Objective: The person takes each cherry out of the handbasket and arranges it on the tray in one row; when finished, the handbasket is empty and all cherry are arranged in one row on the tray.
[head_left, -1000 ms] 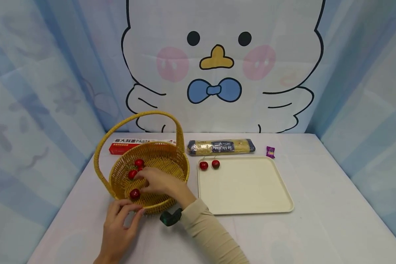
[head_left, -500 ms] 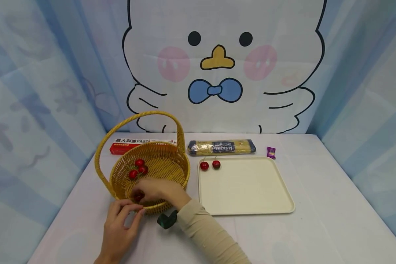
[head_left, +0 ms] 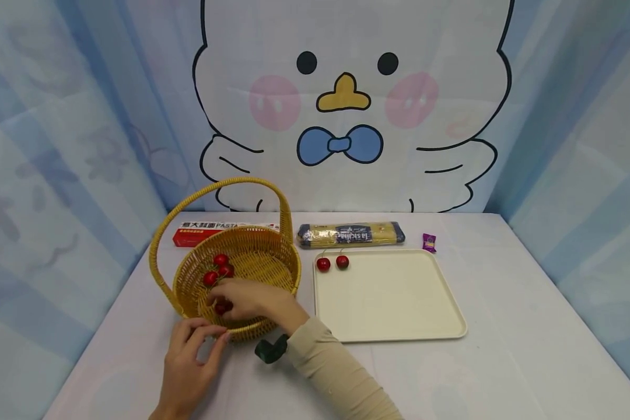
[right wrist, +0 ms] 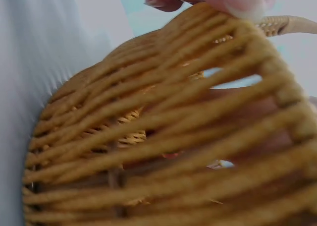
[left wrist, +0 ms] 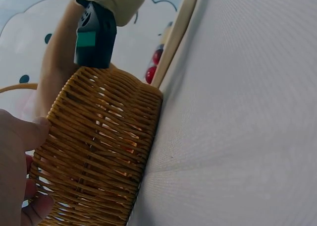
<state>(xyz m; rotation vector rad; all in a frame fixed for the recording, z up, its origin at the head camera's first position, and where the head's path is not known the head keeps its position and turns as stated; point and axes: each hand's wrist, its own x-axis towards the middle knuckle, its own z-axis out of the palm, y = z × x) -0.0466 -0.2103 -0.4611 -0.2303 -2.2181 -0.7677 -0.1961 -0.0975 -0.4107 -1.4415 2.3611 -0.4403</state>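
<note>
A yellow wicker basket (head_left: 268,269) with a tall arched handle stands at the left of the table. My left hand (head_left: 190,363) grips its near rim, thumb and fingertips on the weave (left wrist: 94,146) in the left wrist view. Reaching over the basket's right side, my right hand (head_left: 252,298) is down inside and pinches a dark red cherry (head_left: 223,307) between thumb and fingers. Several more cherries (head_left: 224,270) with green stems lie behind it at the left of the basket. In the right wrist view the basket wall (right wrist: 163,117) hides most of the right hand's work.
Right of the basket lies a cream tray (head_left: 388,297), with two cherries (head_left: 332,263) at its back left corner. Behind are a red pasta box (head_left: 191,235), a pack of spaghetti (head_left: 352,234) and a small purple-wrapped sweet (head_left: 429,242). A curtain with a cartoon bird closes the back.
My right hand has moved from beside the back cherries toward the near cherry, taken hold of it and shifted it slightly right. The left hand stays on the rim.
</note>
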